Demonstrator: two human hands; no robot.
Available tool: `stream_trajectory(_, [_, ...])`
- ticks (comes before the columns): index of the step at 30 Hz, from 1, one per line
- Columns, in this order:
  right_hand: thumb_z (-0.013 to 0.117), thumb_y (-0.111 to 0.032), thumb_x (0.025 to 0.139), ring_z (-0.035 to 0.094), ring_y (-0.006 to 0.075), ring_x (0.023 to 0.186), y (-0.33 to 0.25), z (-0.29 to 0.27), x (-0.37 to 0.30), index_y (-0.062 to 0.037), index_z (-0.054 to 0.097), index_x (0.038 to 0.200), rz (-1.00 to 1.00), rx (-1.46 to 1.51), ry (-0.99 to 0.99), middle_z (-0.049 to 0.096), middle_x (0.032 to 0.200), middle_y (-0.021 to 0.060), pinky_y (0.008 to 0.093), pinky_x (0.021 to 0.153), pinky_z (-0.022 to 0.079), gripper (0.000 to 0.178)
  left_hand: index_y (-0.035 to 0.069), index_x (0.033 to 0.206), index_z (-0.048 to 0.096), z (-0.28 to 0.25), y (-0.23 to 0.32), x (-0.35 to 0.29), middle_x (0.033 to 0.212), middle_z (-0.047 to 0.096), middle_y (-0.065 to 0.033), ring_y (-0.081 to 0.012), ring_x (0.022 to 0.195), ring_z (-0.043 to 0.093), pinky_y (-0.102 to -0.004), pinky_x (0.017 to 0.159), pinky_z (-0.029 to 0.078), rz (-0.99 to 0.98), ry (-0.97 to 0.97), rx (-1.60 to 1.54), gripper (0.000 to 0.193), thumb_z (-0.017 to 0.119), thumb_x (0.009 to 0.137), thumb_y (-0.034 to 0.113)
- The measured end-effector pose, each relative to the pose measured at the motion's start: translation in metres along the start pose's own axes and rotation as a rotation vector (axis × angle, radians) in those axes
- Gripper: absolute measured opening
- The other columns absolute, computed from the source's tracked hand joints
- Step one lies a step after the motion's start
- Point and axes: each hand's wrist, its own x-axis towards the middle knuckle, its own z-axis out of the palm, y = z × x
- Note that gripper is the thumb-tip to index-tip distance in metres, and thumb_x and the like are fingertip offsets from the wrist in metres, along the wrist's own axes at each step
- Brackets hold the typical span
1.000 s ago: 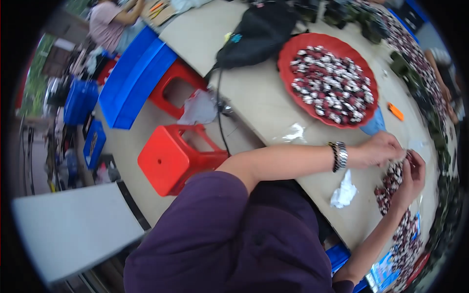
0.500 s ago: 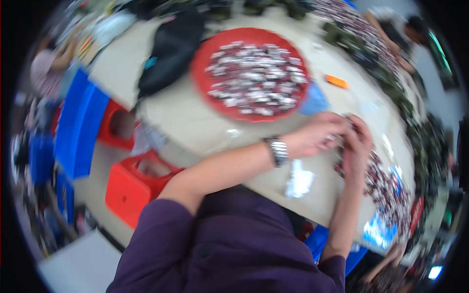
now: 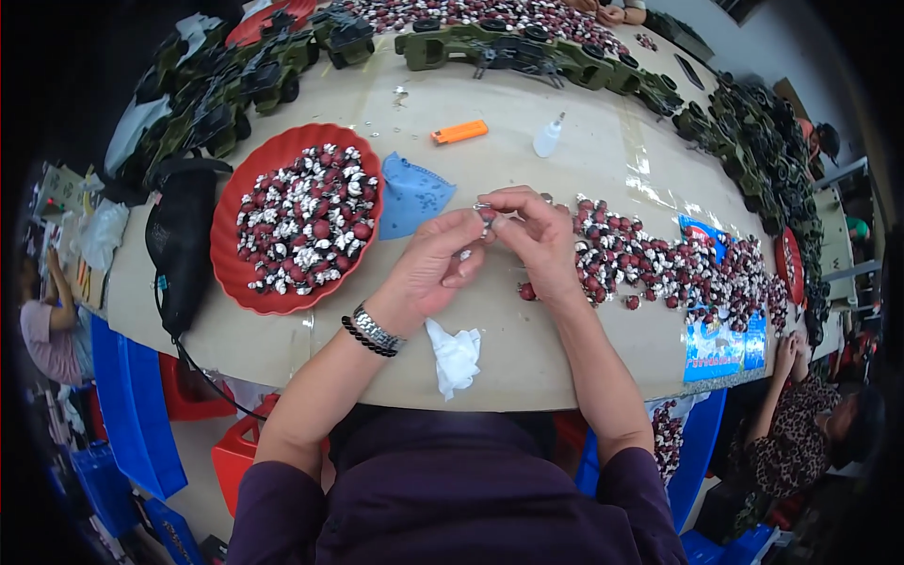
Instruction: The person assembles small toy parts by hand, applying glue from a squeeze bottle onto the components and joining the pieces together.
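Note:
My left hand and my right hand meet above the table, fingertips closed on one small dark-red ball-shaped piece. A tiny white bit shows by my left fingers; its kind is too small to make out. Left of my hands, a red scalloped tray holds a heap of similar red-and-white pieces. More of these loose pieces spread over the table just right of my right hand. A crumpled white tissue lies between my forearms.
Beyond my hands are a blue cloth, an orange cutter-like tool and a small white bottle. A black bag lies left of the tray. Green toy vehicles line the far edge. Another person sits at right.
My view has swung to the right, so the tray now appears farther left. Both hands stay together at the small piece, and the picture has sharpened.

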Motion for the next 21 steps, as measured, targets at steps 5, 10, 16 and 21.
stream_trajectory(5, [0.059, 0.0, 0.086, 0.064, 0.0141, 0.085, 0.006, 0.0, 0.0, 0.0054, 0.062, 0.106, -0.031, 0.136, -0.007, 0.061, 0.104, 0.0094, 0.0264, 0.075, 0.052, 0.022, 0.003, 0.105, 0.06, -0.002, 0.0, 0.002, 0.08, 0.058, -0.0024, -0.0055, 0.051, 0.044, -0.0172, 0.037, 0.027, -0.016, -0.01, 0.001, 0.021, 0.059, 0.095, 0.021])
stream_trajectory(10, [0.06, 0.002, 0.083, 0.065, 0.0154, 0.085, 0.011, -0.002, 0.0, 0.0052, 0.062, 0.104, -0.098, 0.06, 0.0, 0.06, 0.104, 0.0106, 0.0273, 0.075, 0.053, 0.021, 0.002, 0.108, 0.06, 0.002, -0.001, 0.001, 0.077, 0.056, -0.0026, -0.0064, 0.05, 0.044, -0.0177, 0.037, 0.027, -0.009, -0.004, 0.057, 0.024, 0.056, 0.097, 0.023])
stream_trajectory(16, [0.06, 0.005, 0.083, 0.061, 0.0153, 0.097, 0.007, -0.003, -0.001, 0.0055, 0.063, 0.111, -0.188, -0.044, -0.072, 0.055, 0.111, 0.0089, 0.0274, 0.08, 0.053, 0.028, 0.002, 0.107, 0.059, 0.006, -0.001, -0.001, 0.076, 0.055, -0.0027, -0.0072, 0.049, 0.044, -0.0182, 0.037, 0.027, 0.016, 0.045, 0.065, 0.026, 0.051, 0.1, 0.025])
stream_trajectory(21, [0.065, 0.002, 0.079, 0.059, 0.015, 0.094, 0.008, -0.003, -0.002, 0.0014, 0.067, 0.105, -0.315, -0.289, -0.005, 0.059, 0.104, 0.0084, 0.0264, 0.074, 0.052, 0.027, 0.006, 0.104, 0.058, 0.003, -0.003, 0.0, 0.084, 0.055, -0.0014, -0.0061, 0.05, 0.045, -0.0184, 0.036, 0.025, 0.036, -0.002, 0.151, 0.025, 0.048, 0.101, 0.029])
